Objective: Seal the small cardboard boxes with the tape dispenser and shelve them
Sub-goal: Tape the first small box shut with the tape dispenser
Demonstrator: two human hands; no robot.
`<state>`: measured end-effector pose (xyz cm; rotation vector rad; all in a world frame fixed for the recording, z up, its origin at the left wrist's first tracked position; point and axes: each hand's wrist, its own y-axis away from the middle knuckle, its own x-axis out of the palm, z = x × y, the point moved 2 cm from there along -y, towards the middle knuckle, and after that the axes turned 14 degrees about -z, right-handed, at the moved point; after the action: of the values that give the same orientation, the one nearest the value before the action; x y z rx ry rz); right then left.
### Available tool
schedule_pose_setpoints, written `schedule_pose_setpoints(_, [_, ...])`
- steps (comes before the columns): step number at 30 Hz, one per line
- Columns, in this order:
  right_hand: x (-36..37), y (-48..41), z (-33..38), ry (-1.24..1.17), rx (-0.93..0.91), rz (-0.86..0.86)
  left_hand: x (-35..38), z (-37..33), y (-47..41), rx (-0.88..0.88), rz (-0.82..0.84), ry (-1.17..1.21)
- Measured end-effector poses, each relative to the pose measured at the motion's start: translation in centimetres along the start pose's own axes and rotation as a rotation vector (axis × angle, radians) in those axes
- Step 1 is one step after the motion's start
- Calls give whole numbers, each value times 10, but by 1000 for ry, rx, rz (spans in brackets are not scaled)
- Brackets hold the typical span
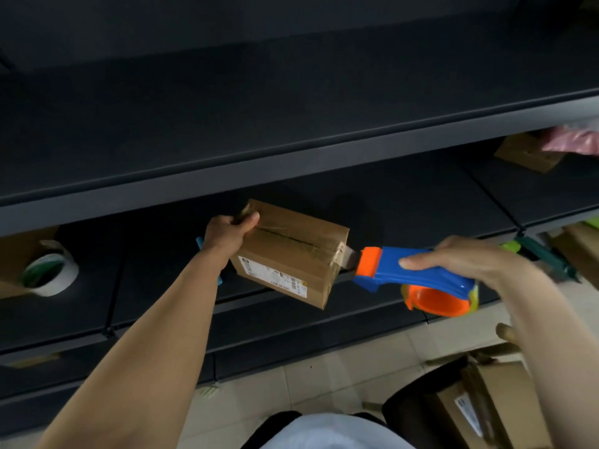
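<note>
1. From my remote seat, I see the left hand (228,233) gripping the far left end of the small cardboard box (291,254). Its thumb lies over the top face and its fingers curl round the end.
2. The box is held in the air, tilted, in front of the dark middle shelf (405,202), not resting on it. A white shipping label (272,274) shows on the side facing me.
3. Clear tape runs along the top seam of the box and wraps over its right end.
4. The right hand (460,257) holds the tape dispenser (415,273) from above, its fingers closed over the blue handle.
5. The dispenser lies just to the right of the box, with its orange mouth pointing at the box's right end. A short strip of tape (348,258) joins the two.
6. The orange hub of the dispenser hangs below the right hand, nearer to me than the box.
7. The two hands are well apart, with the box and the dispenser between them.
8. At the far left of the same shelf lies a white tape roll (52,270), beside some brown cardboard.
9. At the upper right, on the shelf, sits another cardboard box (525,153), with something pink (573,140) partly over it; I cannot tell what that is.
10. More cartons (486,406) stand on the tiled floor (324,377) at the lower right.
</note>
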<state>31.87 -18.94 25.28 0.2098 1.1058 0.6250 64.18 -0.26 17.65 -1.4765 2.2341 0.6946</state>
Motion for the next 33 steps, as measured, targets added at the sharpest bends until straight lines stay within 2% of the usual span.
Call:
schedule_pose_setpoints(4, [27,-4,25,-27,9,-14,1,0,-2,1,-6,-22])
schedule_pose_setpoints(13, [30,-5,47,60,-40,-101,-1,0,7,-13,-29,-45])
schedule_pose_setpoints(15, [33,-3,55,142,-80,-171,-1,-1,10,-14,-33,-29])
schedule_pose_setpoints(18, [48,2,61,444,-142,-346,0,0,15,-23,-67,1])
schedule_pose_setpoints(19, [56,1,58,468,-133,-384,-1,1,18,-31,-83,5])
schedule_pose_setpoints(23, [70,-22,50,297,-1,-511,-1,2,25,-47,-149,-15])
schedule_pose_setpoints(26, [76,-46,50,108,76,-508,-1,1,27,-41,-169,-54])
schedule_pose_setpoints(28, [83,-56,50,94,59,-463,0,1,28,-26,-172,-85])
schedule_pose_setpoints(30, [90,-58,55,121,5,-498,0,1,28,-12,-173,-112])
schedule_pose_setpoints(33, [103,-43,79,-134,-80,-546,-2,-3,29,21,-196,-201])
